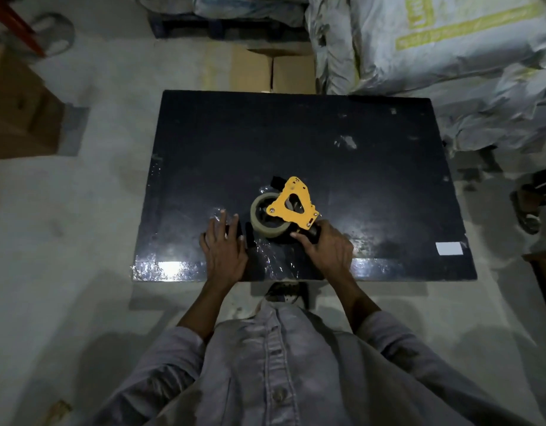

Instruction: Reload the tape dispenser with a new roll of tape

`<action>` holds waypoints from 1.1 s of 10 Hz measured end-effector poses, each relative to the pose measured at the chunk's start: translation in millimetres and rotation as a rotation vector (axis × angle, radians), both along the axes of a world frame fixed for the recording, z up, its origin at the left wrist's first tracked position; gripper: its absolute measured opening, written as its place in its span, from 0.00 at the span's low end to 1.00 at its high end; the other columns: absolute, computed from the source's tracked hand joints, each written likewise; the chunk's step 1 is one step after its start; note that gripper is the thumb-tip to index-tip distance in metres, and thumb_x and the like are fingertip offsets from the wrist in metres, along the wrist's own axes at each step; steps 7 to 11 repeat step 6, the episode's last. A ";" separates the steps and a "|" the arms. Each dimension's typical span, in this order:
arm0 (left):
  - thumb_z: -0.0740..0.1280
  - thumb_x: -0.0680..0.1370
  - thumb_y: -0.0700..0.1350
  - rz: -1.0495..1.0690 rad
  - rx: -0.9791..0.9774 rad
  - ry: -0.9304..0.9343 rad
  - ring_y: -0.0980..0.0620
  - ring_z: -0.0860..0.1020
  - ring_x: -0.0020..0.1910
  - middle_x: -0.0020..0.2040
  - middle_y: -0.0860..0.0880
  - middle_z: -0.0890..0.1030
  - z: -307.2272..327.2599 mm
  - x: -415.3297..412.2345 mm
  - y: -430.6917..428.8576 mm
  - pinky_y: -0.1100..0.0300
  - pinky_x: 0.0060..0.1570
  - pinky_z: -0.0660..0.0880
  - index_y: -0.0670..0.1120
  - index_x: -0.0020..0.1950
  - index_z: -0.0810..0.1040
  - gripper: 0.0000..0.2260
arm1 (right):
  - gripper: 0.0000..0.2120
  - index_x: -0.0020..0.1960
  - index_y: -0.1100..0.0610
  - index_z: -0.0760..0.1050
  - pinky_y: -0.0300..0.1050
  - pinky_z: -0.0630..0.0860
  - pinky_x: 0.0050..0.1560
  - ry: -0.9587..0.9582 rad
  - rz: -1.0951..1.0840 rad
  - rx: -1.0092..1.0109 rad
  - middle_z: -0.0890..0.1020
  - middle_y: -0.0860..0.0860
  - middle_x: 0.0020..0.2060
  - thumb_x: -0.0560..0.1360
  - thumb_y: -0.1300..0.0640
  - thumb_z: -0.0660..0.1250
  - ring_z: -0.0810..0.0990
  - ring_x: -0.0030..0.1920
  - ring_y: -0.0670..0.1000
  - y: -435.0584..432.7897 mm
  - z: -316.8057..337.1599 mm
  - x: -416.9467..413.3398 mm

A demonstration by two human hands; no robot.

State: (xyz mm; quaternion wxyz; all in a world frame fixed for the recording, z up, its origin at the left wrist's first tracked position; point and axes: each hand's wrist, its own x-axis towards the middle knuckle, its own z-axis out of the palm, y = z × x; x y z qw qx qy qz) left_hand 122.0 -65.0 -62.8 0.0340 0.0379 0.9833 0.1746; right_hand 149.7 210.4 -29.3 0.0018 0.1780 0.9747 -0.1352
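left hand (224,250) flat on the black table (296,142), fingers straight, holding nothing | tape roll (267,218) seated in the yellow tape dispenser (293,202), near table's front edge | right hand (325,249) grips what looks like the dispenser's dark handle | white label (449,248) at table's right corner
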 end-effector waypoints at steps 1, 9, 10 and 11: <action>0.56 0.89 0.55 0.018 -0.025 0.000 0.36 0.60 0.86 0.88 0.44 0.63 -0.7 -11.2 -4.8 0.33 0.78 0.61 0.51 0.86 0.67 0.25 | 0.45 0.66 0.52 0.76 0.52 0.83 0.51 -0.025 0.010 0.034 0.87 0.53 0.54 0.74 0.13 0.53 0.88 0.52 0.57 -5.1 -9.7 -11.2; 0.50 0.89 0.61 -0.096 0.000 -0.007 0.36 0.57 0.88 0.90 0.43 0.59 11.8 -38.4 15.3 0.31 0.80 0.60 0.51 0.88 0.64 0.29 | 0.54 0.77 0.48 0.69 0.63 0.71 0.71 -0.126 0.147 -0.195 0.78 0.51 0.73 0.65 0.14 0.68 0.76 0.73 0.56 11.8 14.1 -31.6; 0.50 0.89 0.61 -0.096 0.000 -0.007 0.36 0.57 0.88 0.90 0.43 0.59 11.8 -38.4 15.3 0.31 0.80 0.60 0.51 0.88 0.64 0.29 | 0.54 0.77 0.48 0.69 0.63 0.71 0.71 -0.126 0.147 -0.195 0.78 0.51 0.73 0.65 0.14 0.68 0.76 0.73 0.56 11.8 14.1 -31.6; 0.50 0.89 0.61 -0.096 0.000 -0.007 0.36 0.57 0.88 0.90 0.43 0.59 11.8 -38.4 15.3 0.31 0.80 0.60 0.51 0.88 0.64 0.29 | 0.54 0.77 0.48 0.69 0.63 0.71 0.71 -0.126 0.147 -0.195 0.78 0.51 0.73 0.65 0.14 0.68 0.76 0.73 0.56 11.8 14.1 -31.6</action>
